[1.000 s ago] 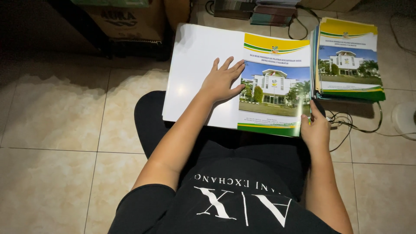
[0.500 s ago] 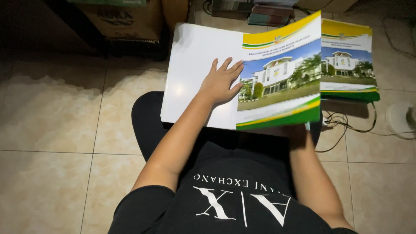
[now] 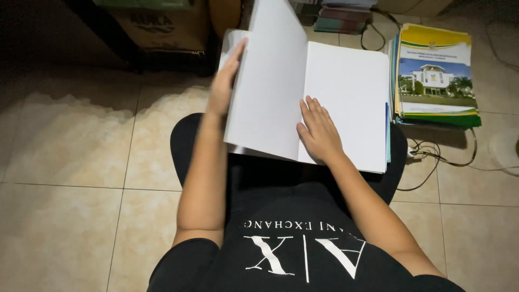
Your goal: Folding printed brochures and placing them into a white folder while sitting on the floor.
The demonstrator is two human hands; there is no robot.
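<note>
- While it lies open across the person's lap, the booklet (image 3: pixel 346 92) shows only blank, smooth white paper; the pages are large, thin rectangles, and a blue sliver of further sheets peeks out along its right edge.
- One page (image 3: pixel 270 81) stands lifted and bowed near the spine, casting a soft shadow along its lower edge.
- The left hand (image 3: pixel 226 75) lies along the far left edge of that lifted page, fingers straight and close together against the paper, the forearm running up from the lower left.
- The right hand (image 3: pixel 319 130) lies flat, palm down, on the right-hand page near the spine and the near edge, fingers slightly spread, clamped on nothing.
- On the floor (image 3: pixel 70 162), glossy beige tiles with mottled glare, a stack of booklets (image 3: pixel 437 75) sits just right of the open one, its top cover glossy with yellow and green bands and a photo of a white building.
- Black cables (image 3: pixel 432 154) coil on the floor below that stack.
- A cardboard box (image 3: pixel 162 27) stands at the far left in the dark, with another pile of books (image 3: pixel 340 13) at the far edge.
</note>
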